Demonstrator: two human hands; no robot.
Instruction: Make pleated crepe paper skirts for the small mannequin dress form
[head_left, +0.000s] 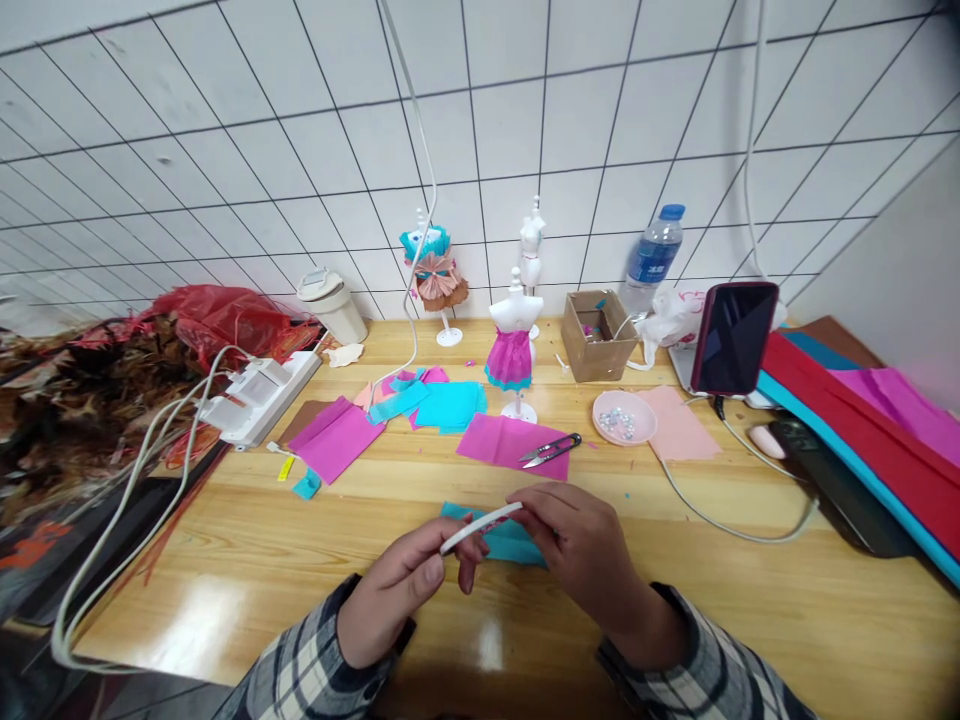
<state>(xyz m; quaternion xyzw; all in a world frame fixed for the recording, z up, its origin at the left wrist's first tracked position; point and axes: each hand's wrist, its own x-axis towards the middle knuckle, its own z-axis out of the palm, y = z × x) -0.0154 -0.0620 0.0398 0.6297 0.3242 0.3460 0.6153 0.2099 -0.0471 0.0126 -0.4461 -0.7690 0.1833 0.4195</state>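
Between my two hands, just above the table, is a thin, slightly curved white strip, which looks like the edge of a narrow roll of tape. My left hand pinches its lower left end between thumb and fingers. At the upper right end, the fingertips of my right hand close on it. Below lies a piece of teal crepe paper, partly hidden by the hands. Beyond them, thread snips rest on a magenta paper piece. A small white dress form wears a magenta skirt with a teal hem.
Cut paper pieces lie at the left middle. A pink dish of beads, a cardboard box, a water bottle and a propped phone stand right. A power strip with cables sits left. Folded paper covers the right edge.
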